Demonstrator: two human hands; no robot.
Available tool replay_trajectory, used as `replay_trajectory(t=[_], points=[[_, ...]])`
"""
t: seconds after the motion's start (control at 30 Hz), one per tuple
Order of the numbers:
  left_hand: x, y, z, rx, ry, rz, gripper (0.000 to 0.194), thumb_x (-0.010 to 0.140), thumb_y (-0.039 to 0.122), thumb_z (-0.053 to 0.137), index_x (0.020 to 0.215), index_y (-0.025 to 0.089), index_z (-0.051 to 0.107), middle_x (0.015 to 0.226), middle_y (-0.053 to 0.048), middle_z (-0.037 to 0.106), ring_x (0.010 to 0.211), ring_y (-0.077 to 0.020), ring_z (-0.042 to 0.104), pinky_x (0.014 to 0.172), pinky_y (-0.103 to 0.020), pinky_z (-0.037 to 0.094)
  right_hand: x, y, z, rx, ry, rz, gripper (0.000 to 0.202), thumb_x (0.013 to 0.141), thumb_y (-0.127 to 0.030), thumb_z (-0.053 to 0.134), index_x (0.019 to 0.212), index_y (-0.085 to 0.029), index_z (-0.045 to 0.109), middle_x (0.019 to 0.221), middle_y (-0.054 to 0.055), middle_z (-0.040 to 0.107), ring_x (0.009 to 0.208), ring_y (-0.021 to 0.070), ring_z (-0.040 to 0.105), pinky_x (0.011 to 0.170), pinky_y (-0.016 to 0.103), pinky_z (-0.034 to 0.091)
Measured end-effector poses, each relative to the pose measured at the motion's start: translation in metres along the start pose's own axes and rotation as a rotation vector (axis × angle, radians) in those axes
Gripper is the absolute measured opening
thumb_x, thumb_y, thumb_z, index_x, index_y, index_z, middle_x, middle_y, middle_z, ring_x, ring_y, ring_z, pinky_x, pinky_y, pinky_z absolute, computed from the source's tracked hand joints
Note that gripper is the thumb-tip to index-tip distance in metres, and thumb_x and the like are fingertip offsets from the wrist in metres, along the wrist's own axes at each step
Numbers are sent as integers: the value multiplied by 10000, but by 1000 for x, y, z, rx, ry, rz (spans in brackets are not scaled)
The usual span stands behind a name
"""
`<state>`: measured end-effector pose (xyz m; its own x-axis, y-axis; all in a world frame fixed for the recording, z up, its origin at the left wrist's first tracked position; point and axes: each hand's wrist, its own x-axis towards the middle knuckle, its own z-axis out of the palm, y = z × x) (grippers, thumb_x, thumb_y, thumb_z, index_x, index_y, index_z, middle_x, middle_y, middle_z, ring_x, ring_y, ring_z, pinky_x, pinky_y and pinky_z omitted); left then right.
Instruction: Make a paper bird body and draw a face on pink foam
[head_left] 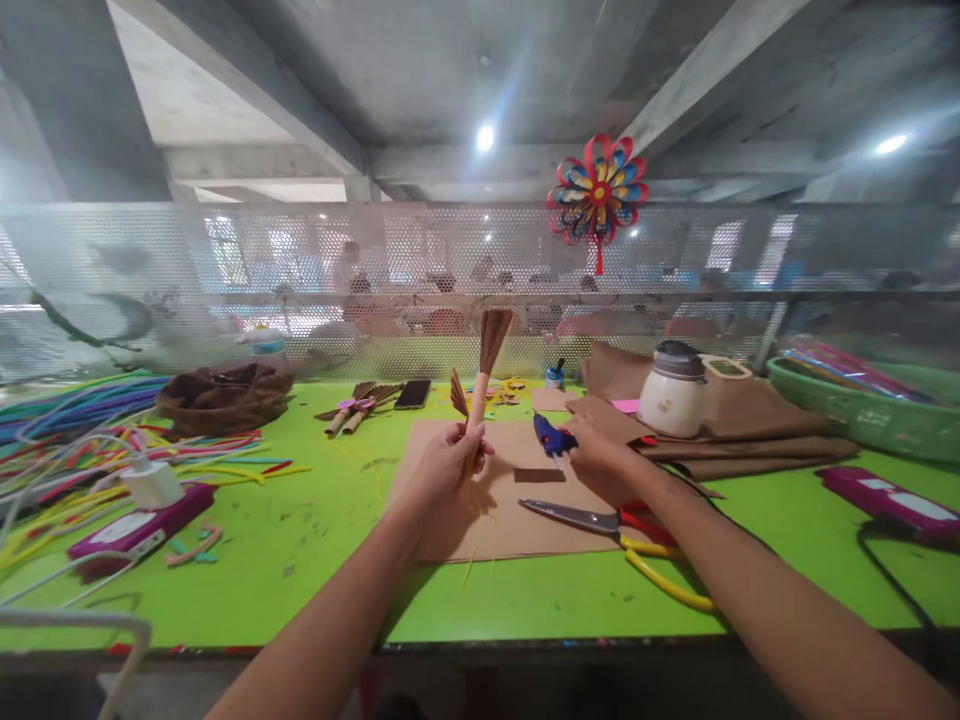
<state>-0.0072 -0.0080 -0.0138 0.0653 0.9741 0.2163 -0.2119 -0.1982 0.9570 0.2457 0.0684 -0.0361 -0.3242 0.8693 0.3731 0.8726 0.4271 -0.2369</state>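
My left hand [450, 460] is wrapped round the lower end of a brown paper piece [493, 345], which stands upright with a pale rolled stem and a pleated fan-like top. A smaller pleated part sticks out at its left. My right hand [591, 446] is closed on a blue glue gun [553, 434], its nozzle pointing down and left. Below lies a brown paper sheet [450, 520] with a dark brown strip [538, 475] on it. Scissors [577, 516] with red and yellow handles rest open beneath my right forearm.
Colourful pipe cleaners [67, 410], a brown cloth bundle [225, 395] and a purple power strip [142, 530] lie left. Pleated pieces [352, 410] and a phone [412, 394] are behind. A jar [671, 392], folded brown paper [765, 425] and a green basket [862, 400] stand right.
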Motion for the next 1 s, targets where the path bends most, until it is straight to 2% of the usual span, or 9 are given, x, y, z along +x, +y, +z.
replay_trajectory(t=[0.2,0.33,0.43,0.53,0.6,0.67,0.77,0.9,1.0], points=[[4,0,-3,28,42,-32,376,709,453,737,763,139,536,661,-12,581,548,-84,512,505,-209,389,-2,3,-3,-62,10,-58,248,902,-287,586,1112,-163,633,1180,91,622,1103,234,569,952,455,445],[6,-4,-5,134,88,-86,333,689,402,757,724,140,554,610,3,563,514,-83,505,490,-209,407,-3,-8,-7,-50,-26,-119,235,821,-167,583,1022,-145,703,1087,111,676,1061,227,566,941,335,412],[5,-5,-4,268,140,-164,289,730,368,729,688,133,568,568,-10,566,474,-93,503,455,-219,413,-10,-21,-7,-39,-95,-209,237,821,-236,579,998,-164,719,1050,94,687,998,215,574,879,297,413],[2,-5,-2,428,209,-226,268,809,355,664,700,124,582,561,-24,562,482,-112,525,455,-233,436,-20,-34,-8,-57,-146,-288,238,846,-325,563,879,-165,735,956,106,674,944,233,554,819,315,403],[0,-4,-2,548,247,-248,262,856,364,625,790,110,611,656,-50,603,570,-135,578,515,-251,482,-24,-41,-8,-78,-160,-317,263,855,-344,555,802,-155,730,923,123,655,918,244,535,808,337,388],[1,-5,-5,675,270,-262,276,900,375,582,960,108,621,858,-72,645,726,-158,625,637,-296,534,-27,-46,-8,-97,-169,-336,259,861,-321,548,790,-144,724,916,132,643,903,245,524,803,345,376],[7,-9,-13,868,285,-283,318,923,348,565,1163,141,573,1139,-92,607,961,-202,619,816,-398,539,-27,-50,-7,-112,-173,-357,216,865,-248,537,812,-136,714,915,131,640,904,237,519,780,330,371],[18,-17,-24,1091,313,-286,337,921,338,569,1203,154,557,1202,-99,583,1023,-223,603,857,-427,527,-27,-54,-4,-107,-164,-376,184,858,-196,541,770,-136,691,871,122,648,898,227,529,757,309,370],[19,-22,-26,1205,325,-271,336,922,337,566,1206,157,555,1205,-99,581,1026,-223,602,857,-429,527,-28,-58,-4,-80,-136,-375,137,836,-169,559,769,-134,673,877,120,656,906,228,543,733,299,368]])
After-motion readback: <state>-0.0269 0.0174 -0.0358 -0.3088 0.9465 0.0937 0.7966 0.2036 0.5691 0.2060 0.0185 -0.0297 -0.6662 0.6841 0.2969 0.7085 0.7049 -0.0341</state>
